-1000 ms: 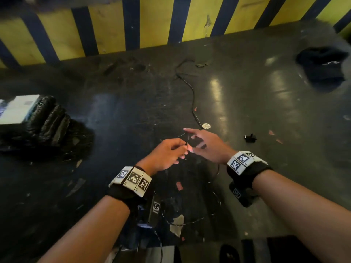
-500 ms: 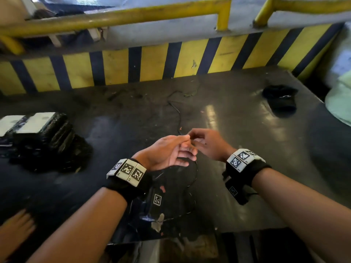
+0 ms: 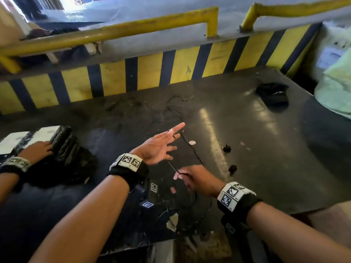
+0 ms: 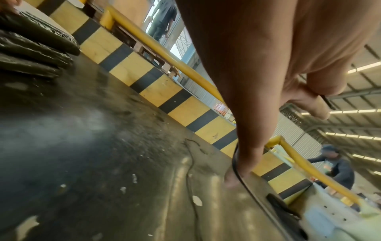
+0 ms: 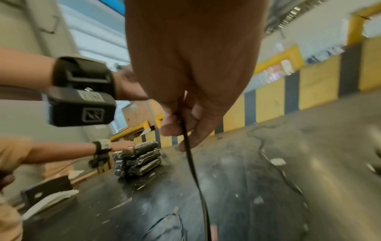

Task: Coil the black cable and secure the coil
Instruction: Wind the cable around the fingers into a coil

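Observation:
The thin black cable [image 3: 195, 154] trails across the dark table from its far side to my hands. My left hand [image 3: 167, 141] is raised with fingers spread. In the left wrist view its thumb pinches the cable end [image 4: 327, 102] against a finger, and the cable [image 4: 237, 164] passes round a lower finger. My right hand [image 3: 182, 176], nearer to me, pinches the cable [image 5: 193, 171] between thumb and fingers. Loose loops of cable [image 3: 207, 209] lie by the table's near edge below my hands.
Another person's hand [image 3: 36, 150] rests on a stack of black wrapped bundles [image 3: 62, 145] at the left. A black cap [image 3: 271, 93] lies far right. Small black bits [image 3: 227, 148] and a white disc [image 3: 192, 142] sit mid-table. A yellow-and-black striped wall [image 3: 148, 74] backs the table.
My hands were together; now the left has lifted away with fingers spread and the right has drawn back toward me with the cable. Another person's hand has reached the bundles.

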`<action>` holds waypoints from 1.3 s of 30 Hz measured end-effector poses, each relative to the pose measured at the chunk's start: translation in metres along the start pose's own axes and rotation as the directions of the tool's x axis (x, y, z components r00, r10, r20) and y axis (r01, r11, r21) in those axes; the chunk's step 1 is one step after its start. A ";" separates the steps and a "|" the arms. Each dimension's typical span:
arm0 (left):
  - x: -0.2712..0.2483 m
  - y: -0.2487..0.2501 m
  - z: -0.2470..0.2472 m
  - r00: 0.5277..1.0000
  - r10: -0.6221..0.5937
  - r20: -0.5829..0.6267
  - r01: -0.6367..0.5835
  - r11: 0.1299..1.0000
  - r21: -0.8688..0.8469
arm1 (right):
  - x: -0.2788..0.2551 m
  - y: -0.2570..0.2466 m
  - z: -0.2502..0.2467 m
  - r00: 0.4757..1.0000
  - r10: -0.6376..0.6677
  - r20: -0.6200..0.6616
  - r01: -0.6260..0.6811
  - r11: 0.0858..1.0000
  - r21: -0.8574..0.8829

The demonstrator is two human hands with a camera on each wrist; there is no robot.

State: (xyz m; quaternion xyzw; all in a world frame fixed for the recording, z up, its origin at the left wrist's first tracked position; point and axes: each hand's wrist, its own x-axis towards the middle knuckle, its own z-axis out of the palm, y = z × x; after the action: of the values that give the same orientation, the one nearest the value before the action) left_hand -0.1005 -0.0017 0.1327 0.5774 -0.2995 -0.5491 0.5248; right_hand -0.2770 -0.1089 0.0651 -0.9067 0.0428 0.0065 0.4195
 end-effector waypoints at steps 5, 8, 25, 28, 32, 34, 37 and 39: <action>-0.012 -0.020 -0.031 0.990 -0.123 -0.071 0.127 0.990 0.057 | 0.028 -0.025 -0.010 0.998 0.012 0.068 0.007 0.961 -0.275; -0.016 -0.032 -0.043 0.978 -0.207 -0.022 0.208 0.974 0.095 | 0.040 -0.050 -0.032 0.998 0.032 0.060 -0.009 0.937 -0.350; -0.063 -0.048 -0.063 0.940 -0.218 0.263 0.252 0.962 -0.103 | 0.114 -0.104 -0.091 0.992 -0.066 -0.111 0.015 0.913 -0.409; -0.075 -0.049 -0.067 0.954 -0.151 0.257 0.204 0.960 -0.192 | 0.128 -0.105 -0.080 0.987 -0.107 -0.120 0.049 0.911 -0.409; -0.090 -0.048 -0.074 0.961 -0.081 0.264 0.156 0.948 -0.277 | 0.144 -0.102 -0.067 0.981 -0.144 -0.129 0.083 0.916 -0.394; -0.097 -0.048 -0.075 0.963 -0.049 0.264 0.134 0.940 -0.314 | 0.151 -0.102 -0.061 0.980 -0.161 -0.121 0.106 0.924 -0.368; -0.103 -0.050 -0.075 0.966 -0.022 0.258 0.120 0.921 -0.371 | 0.159 -0.099 -0.055 0.981 -0.155 -0.119 0.108 0.937 -0.332; -0.106 -0.050 -0.075 0.963 -0.007 0.270 0.117 0.912 -0.393 | 0.164 -0.093 -0.051 0.988 -0.114 -0.108 0.077 0.950 -0.303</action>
State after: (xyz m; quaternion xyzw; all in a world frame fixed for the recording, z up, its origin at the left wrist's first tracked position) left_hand -0.0638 0.1306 0.1086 0.3873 -0.2274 -0.6873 0.5709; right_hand -0.1075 -0.0997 0.1606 -0.9592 0.0233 -0.0638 0.2746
